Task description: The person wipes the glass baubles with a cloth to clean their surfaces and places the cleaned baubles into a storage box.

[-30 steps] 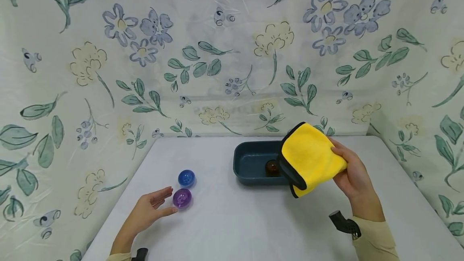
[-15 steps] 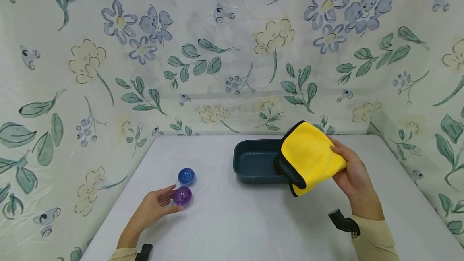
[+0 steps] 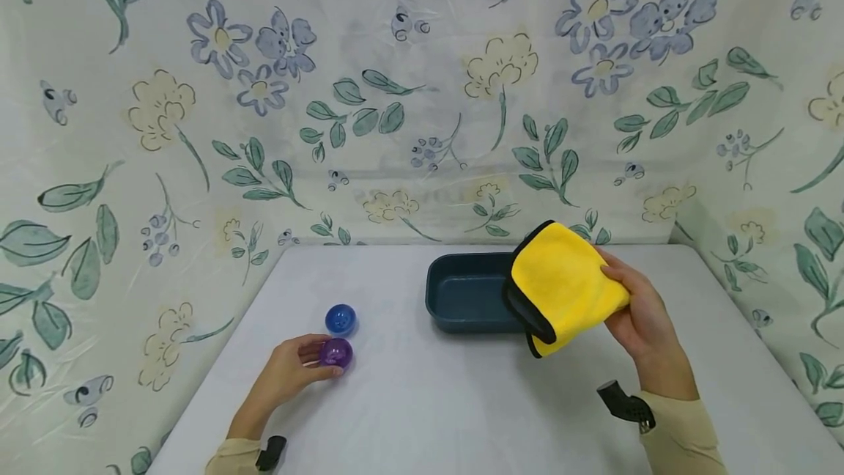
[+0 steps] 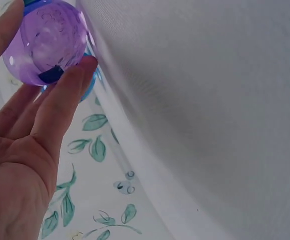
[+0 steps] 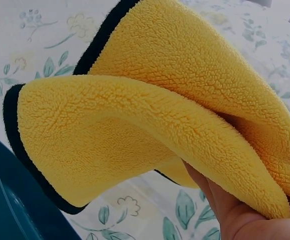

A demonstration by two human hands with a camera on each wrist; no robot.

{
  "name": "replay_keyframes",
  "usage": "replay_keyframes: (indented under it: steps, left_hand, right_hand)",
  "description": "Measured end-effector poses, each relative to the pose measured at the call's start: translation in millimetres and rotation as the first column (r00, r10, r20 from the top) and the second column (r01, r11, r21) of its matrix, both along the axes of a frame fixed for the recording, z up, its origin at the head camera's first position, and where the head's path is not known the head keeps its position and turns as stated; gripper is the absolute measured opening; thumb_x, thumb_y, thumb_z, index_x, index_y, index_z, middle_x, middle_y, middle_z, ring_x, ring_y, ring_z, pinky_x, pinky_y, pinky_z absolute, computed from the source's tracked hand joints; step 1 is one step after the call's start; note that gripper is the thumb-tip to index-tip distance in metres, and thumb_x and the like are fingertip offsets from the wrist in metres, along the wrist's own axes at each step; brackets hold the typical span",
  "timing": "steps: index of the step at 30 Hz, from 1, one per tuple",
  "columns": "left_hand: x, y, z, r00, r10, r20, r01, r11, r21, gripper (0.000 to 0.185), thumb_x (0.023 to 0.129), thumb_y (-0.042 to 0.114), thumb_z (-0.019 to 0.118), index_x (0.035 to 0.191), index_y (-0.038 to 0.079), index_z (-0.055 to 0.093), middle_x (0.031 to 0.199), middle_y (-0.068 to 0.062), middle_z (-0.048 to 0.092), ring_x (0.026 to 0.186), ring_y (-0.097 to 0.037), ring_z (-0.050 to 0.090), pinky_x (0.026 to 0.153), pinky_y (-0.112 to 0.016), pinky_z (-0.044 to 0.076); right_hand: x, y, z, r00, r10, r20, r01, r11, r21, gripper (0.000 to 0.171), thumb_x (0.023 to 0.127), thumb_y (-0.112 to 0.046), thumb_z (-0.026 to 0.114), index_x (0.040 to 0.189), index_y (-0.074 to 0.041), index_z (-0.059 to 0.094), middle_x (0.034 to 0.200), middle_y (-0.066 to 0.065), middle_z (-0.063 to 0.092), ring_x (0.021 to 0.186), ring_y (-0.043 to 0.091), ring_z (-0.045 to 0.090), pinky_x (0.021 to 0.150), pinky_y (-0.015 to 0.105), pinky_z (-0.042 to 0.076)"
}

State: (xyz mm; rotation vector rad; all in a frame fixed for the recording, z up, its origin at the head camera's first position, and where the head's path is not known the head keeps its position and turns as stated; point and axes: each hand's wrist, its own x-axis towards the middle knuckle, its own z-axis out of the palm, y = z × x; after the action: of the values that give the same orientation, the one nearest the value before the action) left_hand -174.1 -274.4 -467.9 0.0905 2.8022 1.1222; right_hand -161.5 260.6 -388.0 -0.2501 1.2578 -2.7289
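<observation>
On the left part of the white desk (image 3: 422,416), the left hand (image 3: 290,376) lies low with its fingers curled round a purple ball (image 3: 335,352), thumb on the near side and fingertips on the far side; the ball sits on the desk, near the left edge and toward the near half. The left wrist view shows the same grip close up: the clear purple ball (image 4: 47,42) is held between thumb and fingers (image 4: 67,87), with a small dark patch inside it. Just beyond it, a little farther from the person, a blue ball (image 3: 341,319) rests on the desk, very close to the purple one; whether they touch cannot be told. To the right of centre stands a dark blue tray (image 3: 461,299), set toward the far side of the desk, its right end hidden behind a cloth. The right hand (image 3: 642,321) holds a folded yellow cloth (image 3: 563,288) with a black hem, raised above the desk and over the right end of the tray; fingers pinch the cloth at its right side, so that the loose folds hang toward the left. In the right wrist view the fleecy cloth (image 5: 150,110) fills most of the frame, and a corner of the tray (image 5: 9,200) shows below at the left. A flowered sheet (image 3: 422,94) hangs behind and beside the desk.
</observation>
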Motion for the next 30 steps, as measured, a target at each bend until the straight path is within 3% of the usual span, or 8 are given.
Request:
replay_keyframes:
  steps: [11, 21, 30]
  left_hand:
    - [1.3, 7, 4.9, 1.000, 0.028, 0.009, -0.028, 0.999, -0.026, 0.069, 0.073, 0.031, 0.095, 0.128, -0.002, 0.069, 0.123, -0.021, 0.073, 0.109, -0.033, 0.073, 0.092, -0.044, 0.063]
    - [0.3, 22, 20.0, 0.999, 0.017, -0.041, -0.013, 0.993, 0.114, 0.070, 0.075, 0.032, 0.094, 0.130, -0.001, 0.068, 0.126, -0.020, 0.073, 0.109, -0.031, 0.074, 0.085, -0.031, 0.065]
    - [2.7, 50, 41.3, 0.988, -0.075, -0.135, 0.106, 0.965, 0.239, 0.061, 0.078, 0.022, 0.091, 0.128, -0.003, 0.068, 0.125, -0.024, 0.072, 0.109, -0.034, 0.075, 0.087, -0.032, 0.064]
  right_hand:
    - [-0.3, -2, -0.3, 1.000, 0.018, -0.019, -0.017, 1.000, 0.005, 0.034, 0.113, -0.014, 0.039, 0.139, -0.021, 0.060, 0.138, -0.002, 0.059, 0.118, 0.009, 0.066, 0.102, 0.022, 0.057]
    - [-0.9, -4, 1.1, 1.000, 0.018, -0.005, -0.018, 1.000, 0.002, 0.033, 0.112, -0.013, 0.041, 0.138, -0.020, 0.061, 0.139, -0.002, 0.058, 0.119, 0.009, 0.066, 0.102, 0.023, 0.057]
    - [-0.7, -6, 0.9, 0.999, 0.036, -0.012, -0.036, 0.999, -0.003, 0.035, 0.112, -0.013, 0.039, 0.138, -0.020, 0.062, 0.138, -0.002, 0.059, 0.118, 0.009, 0.066, 0.102, 0.022, 0.057]
